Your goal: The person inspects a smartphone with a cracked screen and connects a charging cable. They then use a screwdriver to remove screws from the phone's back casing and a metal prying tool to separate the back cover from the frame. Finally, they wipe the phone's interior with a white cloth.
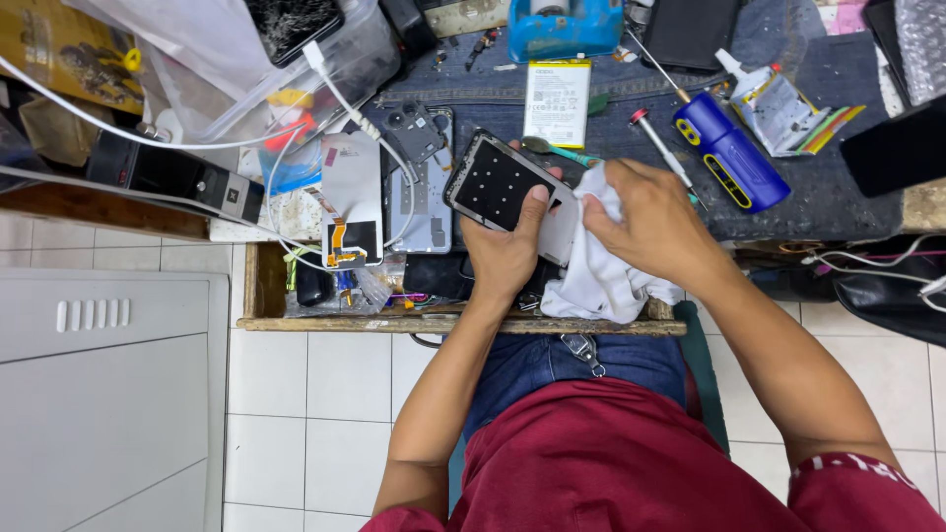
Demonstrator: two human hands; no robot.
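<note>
A person seated at a cluttered desk [847, 202] holds a phone frame [505, 189] in the left hand [507, 251], fingers wrapped under it and the thumb pressed up its face. The right hand [645, 222] is closed on a bunched white cloth [601, 276], pinching it against the frame's right end. The frame hangs above the desk's near edge, just over an open wooden drawer [258, 286]. Its long axis runs from upper left to lower right, the dark gridded back facing up and its upper-left corner pointing toward a bare phone body [422, 187] with a camera cluster.

Room to move is tight. To the left lies a white screen panel [352, 202] with an orange flex strip, crossed by a white cable [345, 103]. Just beyond the frame rests a flat battery [557, 103], and to the right a blue electric screwdriver [731, 153] lies slantwise beside a thin screwdriver [658, 146]. A glue tube [769, 99] sits farther right, and a blue tool stand [567, 28] stands at the far edge. The drawer under the hands is packed with small parts. The only open space is toward the person's lap, between the drawer's front rail and the red shirt [631, 463], and over the white tiled floor [325, 384] at left.
</note>
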